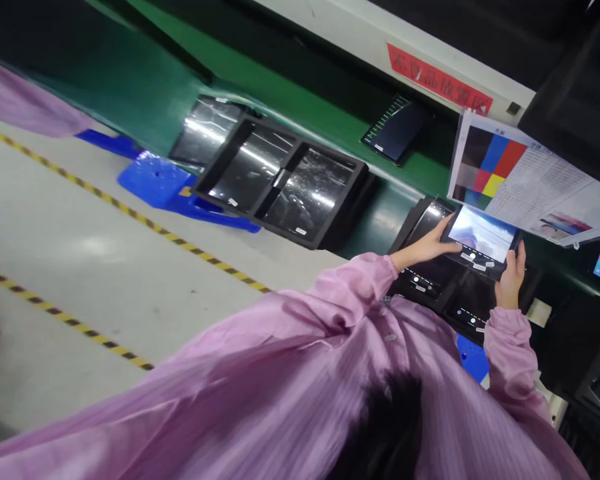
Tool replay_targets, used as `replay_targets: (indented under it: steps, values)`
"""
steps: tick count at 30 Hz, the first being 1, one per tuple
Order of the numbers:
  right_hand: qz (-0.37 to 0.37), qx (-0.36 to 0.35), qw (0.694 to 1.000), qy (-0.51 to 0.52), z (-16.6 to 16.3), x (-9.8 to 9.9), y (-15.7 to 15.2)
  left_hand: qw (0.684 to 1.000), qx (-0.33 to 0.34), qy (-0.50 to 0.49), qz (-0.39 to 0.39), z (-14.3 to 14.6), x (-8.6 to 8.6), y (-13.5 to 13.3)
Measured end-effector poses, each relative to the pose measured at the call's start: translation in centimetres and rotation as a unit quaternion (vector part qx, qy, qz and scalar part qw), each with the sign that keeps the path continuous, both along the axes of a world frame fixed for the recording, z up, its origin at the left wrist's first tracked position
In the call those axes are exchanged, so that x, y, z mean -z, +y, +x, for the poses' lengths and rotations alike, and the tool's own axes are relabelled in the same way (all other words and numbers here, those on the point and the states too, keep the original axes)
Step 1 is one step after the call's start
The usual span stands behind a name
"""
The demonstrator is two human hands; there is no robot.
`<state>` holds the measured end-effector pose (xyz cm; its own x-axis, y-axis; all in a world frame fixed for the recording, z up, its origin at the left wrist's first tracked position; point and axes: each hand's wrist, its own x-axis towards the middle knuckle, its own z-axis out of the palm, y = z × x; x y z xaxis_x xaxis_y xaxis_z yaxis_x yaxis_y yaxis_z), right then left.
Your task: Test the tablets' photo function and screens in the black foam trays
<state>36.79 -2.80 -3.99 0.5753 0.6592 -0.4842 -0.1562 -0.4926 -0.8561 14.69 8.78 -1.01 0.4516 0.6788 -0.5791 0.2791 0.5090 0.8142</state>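
Observation:
Between my two hands I hold a tablet (483,233) with a lit screen showing a bright camera picture and small labels along its lower edge. My left hand (430,243) grips its left end, thumb over the front. My right hand (512,277) is closed around its right end, with the fingertips at the edge. Just below it lie more tablets in a dark tray: one tablet (415,283) at the left and another tablet (467,307) at the right, both with camera icons lit. Behind the held tablet stands a sheet with a colour chart (495,170).
To the left, a black tray (267,220) holding two dark tablets overhangs the green bench (300,127). A tablet with green marks (397,130) lies farther back, under a red label (437,79). Blue stools (155,179) stand below; yellow-black tape (165,233) crosses the floor.

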Motion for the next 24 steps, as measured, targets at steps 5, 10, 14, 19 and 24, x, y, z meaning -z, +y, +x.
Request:
replay_targets:
  steps: [5, 10, 14, 19, 24]
  values:
    - [-0.015, 0.002, 1.0, 0.007, -0.6, -0.2, -1.0, 1.0, 0.007, 0.002, 0.018, -1.5, -0.7, -2.7]
    - [-0.01, -0.03, 0.999, 0.031, -1.3, 0.0, -1.5, 0.993, -0.075, 0.087, 0.016, -1.3, -0.2, -3.8]
    - [-0.012, -0.03, 0.998, 0.055, -2.2, 0.4, -1.6, 0.976, -0.119, 0.181, 0.004, -1.3, -0.8, -3.6]
    - [-0.025, 0.082, 0.99, 0.116, -0.1, 2.6, 0.0, 0.986, -0.108, 0.123, -0.032, -3.6, -2.3, -3.4]
    - [-0.005, 0.116, 0.993, 0.019, 7.0, 5.0, 5.4, 0.974, -0.071, 0.201, 0.074, -8.3, -3.3, -5.1]
